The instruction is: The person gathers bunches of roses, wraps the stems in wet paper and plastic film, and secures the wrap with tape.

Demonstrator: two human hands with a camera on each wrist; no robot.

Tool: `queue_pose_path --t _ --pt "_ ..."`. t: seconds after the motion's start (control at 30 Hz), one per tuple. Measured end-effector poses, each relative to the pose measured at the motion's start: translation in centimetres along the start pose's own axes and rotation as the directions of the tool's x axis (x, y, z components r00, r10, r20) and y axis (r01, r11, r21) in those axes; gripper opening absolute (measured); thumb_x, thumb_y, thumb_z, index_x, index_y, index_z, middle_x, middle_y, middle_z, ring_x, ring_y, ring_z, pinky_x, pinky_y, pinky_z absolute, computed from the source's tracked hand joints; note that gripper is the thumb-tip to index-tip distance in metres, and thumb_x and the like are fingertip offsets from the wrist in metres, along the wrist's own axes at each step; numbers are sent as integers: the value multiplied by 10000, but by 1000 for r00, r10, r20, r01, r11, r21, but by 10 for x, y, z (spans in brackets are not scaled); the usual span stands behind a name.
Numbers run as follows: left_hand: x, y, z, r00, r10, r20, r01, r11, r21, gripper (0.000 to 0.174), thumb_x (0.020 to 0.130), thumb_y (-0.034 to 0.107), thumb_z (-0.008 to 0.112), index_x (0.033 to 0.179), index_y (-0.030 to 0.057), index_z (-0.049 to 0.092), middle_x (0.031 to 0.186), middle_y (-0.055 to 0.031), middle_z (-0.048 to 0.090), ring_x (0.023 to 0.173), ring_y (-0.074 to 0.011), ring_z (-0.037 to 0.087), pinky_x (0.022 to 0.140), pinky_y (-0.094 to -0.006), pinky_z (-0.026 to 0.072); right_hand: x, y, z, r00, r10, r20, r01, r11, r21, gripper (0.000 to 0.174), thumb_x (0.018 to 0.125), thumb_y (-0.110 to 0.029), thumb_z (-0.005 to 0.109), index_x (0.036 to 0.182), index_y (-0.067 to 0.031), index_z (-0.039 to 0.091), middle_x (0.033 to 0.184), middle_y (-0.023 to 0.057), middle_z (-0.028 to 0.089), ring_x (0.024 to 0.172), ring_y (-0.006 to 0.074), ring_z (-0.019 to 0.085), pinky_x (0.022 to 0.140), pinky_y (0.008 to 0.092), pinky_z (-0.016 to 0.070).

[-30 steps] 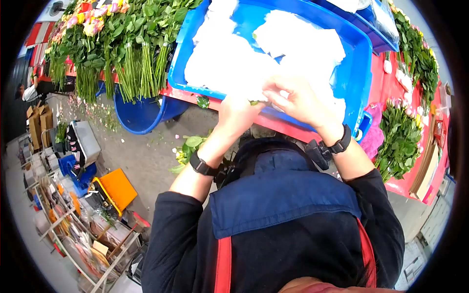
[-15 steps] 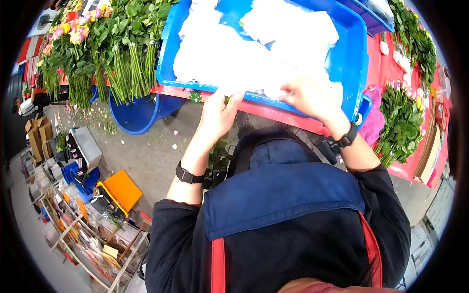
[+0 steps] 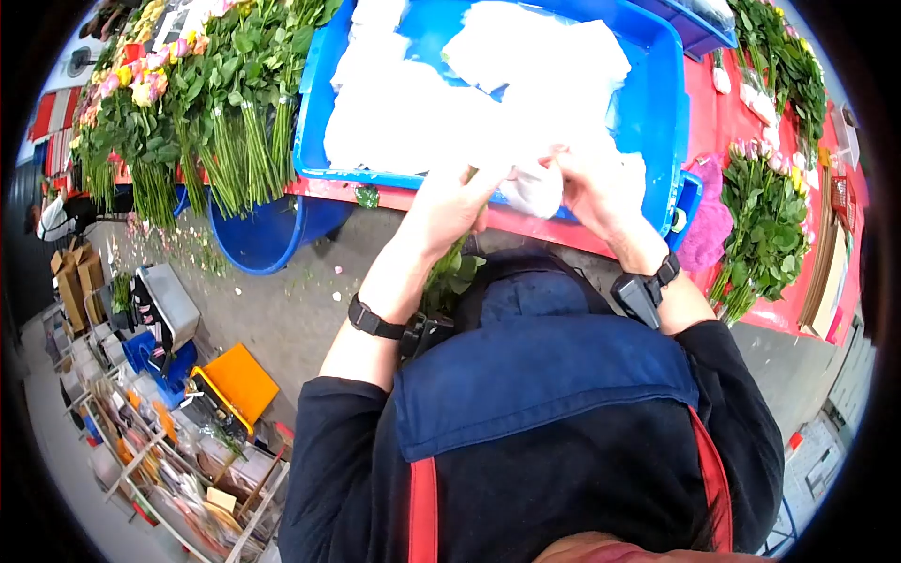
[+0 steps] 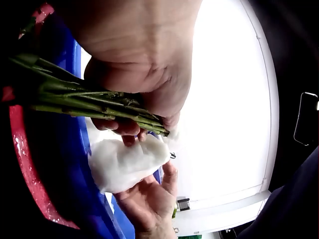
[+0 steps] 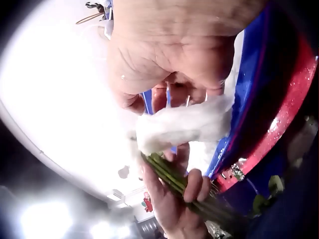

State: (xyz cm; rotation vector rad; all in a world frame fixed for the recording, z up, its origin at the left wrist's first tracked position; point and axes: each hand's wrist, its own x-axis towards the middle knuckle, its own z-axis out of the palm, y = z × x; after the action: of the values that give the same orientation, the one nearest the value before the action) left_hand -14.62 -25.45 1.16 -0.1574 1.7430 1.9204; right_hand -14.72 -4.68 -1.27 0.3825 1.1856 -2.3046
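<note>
My left hand [image 3: 446,208] grips a bunch of green stems [image 4: 75,99] near their cut ends; leaves hang below it. In my right hand [image 3: 601,192] is a wad of white cotton [image 3: 533,190], soft and wet-looking. The left wrist view shows the cotton [image 4: 130,163] right at the stem ends, with right-hand fingers around it. From the right wrist, the cotton [image 5: 184,125] hangs under the fingertips, close over the stem tips. Both hands are over the near edge of a blue tray [image 3: 662,122] with more white cotton [image 3: 404,113] inside, overexposed.
A red-topped table [image 3: 699,113] bears the tray. Bundles of leafy rose stems [image 3: 253,141] lie at left, others [image 3: 760,235] at right beside a pink cloth [image 3: 706,220]. Below the left edge stands a blue tub [image 3: 258,235]. A cluttered rack [image 3: 169,441] stands lower left.
My hands were close together, then parted as the right reached over the cotton in the tray. Now the right has come back toward the left with a white wad between them.
</note>
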Motion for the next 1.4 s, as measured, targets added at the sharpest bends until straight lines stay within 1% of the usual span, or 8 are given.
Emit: queue_pose_path --t 0.2,0.33,0.47,0.77,0.97,1.07,1.3,1.4 --pt "13 2 12 999 35 -25 -31 989 142 308 954 273 568 1020 -14 658 772 -46 637 503 -76 473 467 -228 379 -28 -45 -27 954 -293 -69 152 666 -730 181 832 -99 691 994 -20 681 833 -2 633 738 51 573 656 232 481" --pt "14 9 7 998 -57 0 57 996 71 350 948 331 574 1019 -7 637 705 -33 603 523 -79 477 484 -222 374 -18 -87 -49 639 -752 162 232 -12 -973 171 835 -88 641 987 -14 660 889 106 665 804 219 651 708 306 514" --pt "21 3 11 996 -87 12 87 994 63 375 950 361 571 1023 -2 633 677 -10 560 532 -84 477 479 -230 371 51 -60 -125 841 -540 -38 -58 -20 -998 212 805 -67 577 995 -1 647 991 215 650 940 364 628 824 421 496" --pt "30 -2 6 991 -129 21 129 992 -3 336 956 309 578 977 -21 639 647 -4 556 527 -68 464 474 -226 370 100 -35 -195 915 -392 -95 -264 -404 -876 173 777 -130 575 825 4 674 932 234 644 877 397 632 779 461 499" --pt "32 -3 0 993 -113 39 112 994 17 355 962 314 563 993 -34 623 658 -3 548 533 -66 452 475 -226 359 65 -85 -152 915 -390 -105 -115 -2 -993 193 758 -179 624 809 5 656 832 201 664 817 331 646 741 404 504" --pt "34 -1 1 991 -129 41 130 991 -16 339 948 301 589 974 -34 630 645 0 549 528 -55 448 463 -219 353 34 -93 -144 978 -50 -205 -93 768 -633 162 882 -173 598 953 -31 633 904 70 660 806 182 637 740 358 520" --pt "45 -1 12 981 -161 107 151 984 95 337 959 308 554 955 -20 631 653 -1 542 535 -75 465 487 -222 368 1 -53 -81 985 53 -163 -15 974 225 282 931 -115 558 1196 -21 534 1150 120 594 1090 226 582 945 346 479" --pt "48 -10 14 980 -175 96 158 974 163 327 961 305 553 917 -10 626 650 -1 537 538 -73 462 482 -223 368 1 -35 -78 963 -59 -261 62 998 0 311 900 -10 536 1210 -12 515 1138 139 603 1043 217 613 889 366 523"
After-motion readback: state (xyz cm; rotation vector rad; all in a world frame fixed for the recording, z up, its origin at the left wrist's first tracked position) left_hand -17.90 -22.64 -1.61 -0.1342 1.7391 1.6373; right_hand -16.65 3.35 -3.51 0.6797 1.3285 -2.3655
